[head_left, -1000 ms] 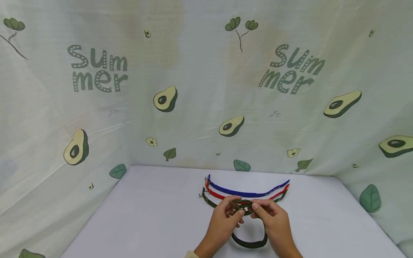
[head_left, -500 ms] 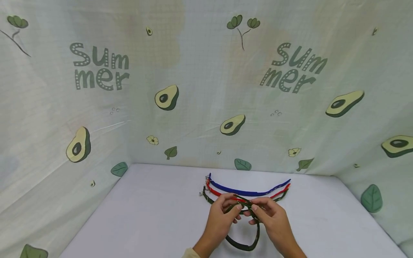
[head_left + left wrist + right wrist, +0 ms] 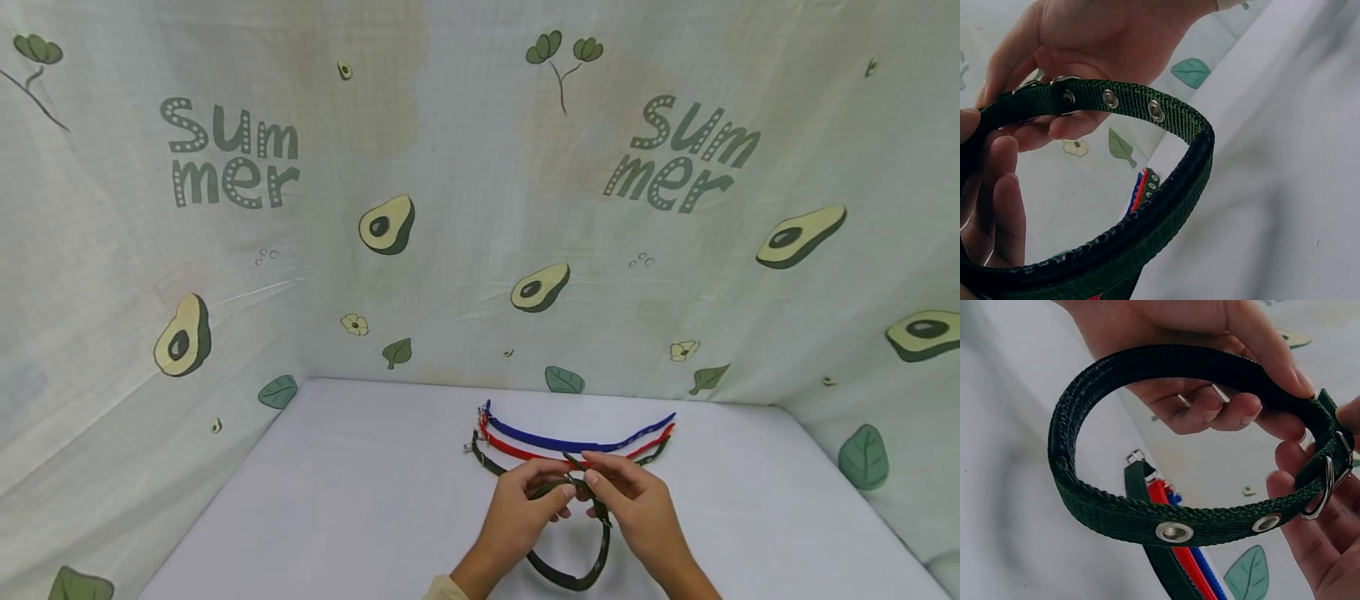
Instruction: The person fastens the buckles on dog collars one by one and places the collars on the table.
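Between both hands | left hand [image 3: 525, 510] and right hand [image 3: 637, 508] pinched green collar [image 3: 577, 567] at buckle [image 3: 1325, 487] | fastening step; next needs strap threaded.

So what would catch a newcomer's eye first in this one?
Probably the dark green collar, bent into a loop and pinched by the left hand and right hand at the near middle of the white table. Just behind lie a blue collar, a red collar and another green one, before an avocado-print backdrop.
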`<move>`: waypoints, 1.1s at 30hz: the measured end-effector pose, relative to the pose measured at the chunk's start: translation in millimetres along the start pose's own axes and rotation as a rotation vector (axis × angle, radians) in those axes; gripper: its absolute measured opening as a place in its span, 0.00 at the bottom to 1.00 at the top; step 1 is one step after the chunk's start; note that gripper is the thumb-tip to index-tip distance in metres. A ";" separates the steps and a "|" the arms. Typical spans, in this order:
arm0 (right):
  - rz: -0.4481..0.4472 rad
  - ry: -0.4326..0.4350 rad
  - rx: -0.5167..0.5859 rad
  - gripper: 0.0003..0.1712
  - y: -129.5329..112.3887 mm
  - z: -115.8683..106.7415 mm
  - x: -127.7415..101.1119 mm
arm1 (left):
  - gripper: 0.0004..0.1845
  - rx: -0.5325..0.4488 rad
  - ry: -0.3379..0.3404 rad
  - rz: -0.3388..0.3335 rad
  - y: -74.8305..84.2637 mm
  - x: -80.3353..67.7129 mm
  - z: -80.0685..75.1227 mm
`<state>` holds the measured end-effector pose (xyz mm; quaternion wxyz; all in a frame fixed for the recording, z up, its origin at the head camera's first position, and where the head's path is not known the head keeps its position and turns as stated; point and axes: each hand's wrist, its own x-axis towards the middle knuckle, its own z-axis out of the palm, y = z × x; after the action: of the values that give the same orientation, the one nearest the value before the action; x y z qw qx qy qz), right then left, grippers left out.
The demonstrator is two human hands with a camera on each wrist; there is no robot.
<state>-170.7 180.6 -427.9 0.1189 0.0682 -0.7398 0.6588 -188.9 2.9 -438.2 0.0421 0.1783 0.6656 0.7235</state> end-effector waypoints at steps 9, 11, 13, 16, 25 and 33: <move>-0.040 0.030 -0.033 0.16 2.6 1.0 -1.4 | 0.14 -0.017 -0.003 -0.019 -2.9 -1.5 -1.8; -0.043 0.025 -0.035 0.16 3.2 0.5 -1.0 | 0.13 -0.013 -0.002 -0.011 -2.7 -1.2 -1.6; -0.047 0.016 -0.036 0.16 3.7 -0.1 -0.1 | 0.13 -0.009 0.000 0.000 -3.0 -0.5 -1.3; -0.062 0.002 -0.039 0.17 4.4 -0.7 1.4 | 0.13 0.002 0.018 0.003 -3.3 0.5 -1.0; -0.092 0.034 -0.137 0.16 4.5 -1.1 2.5 | 0.15 0.048 0.092 -0.026 -0.4 1.6 -3.1; -0.127 0.053 -0.102 0.13 2.7 -0.1 2.2 | 0.16 0.042 0.105 -0.030 3.4 2.0 -3.1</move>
<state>-173.5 181.2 -429.9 0.1832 0.0912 -0.7631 0.6131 -191.1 0.2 -434.7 0.0142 0.1311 0.6844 0.7171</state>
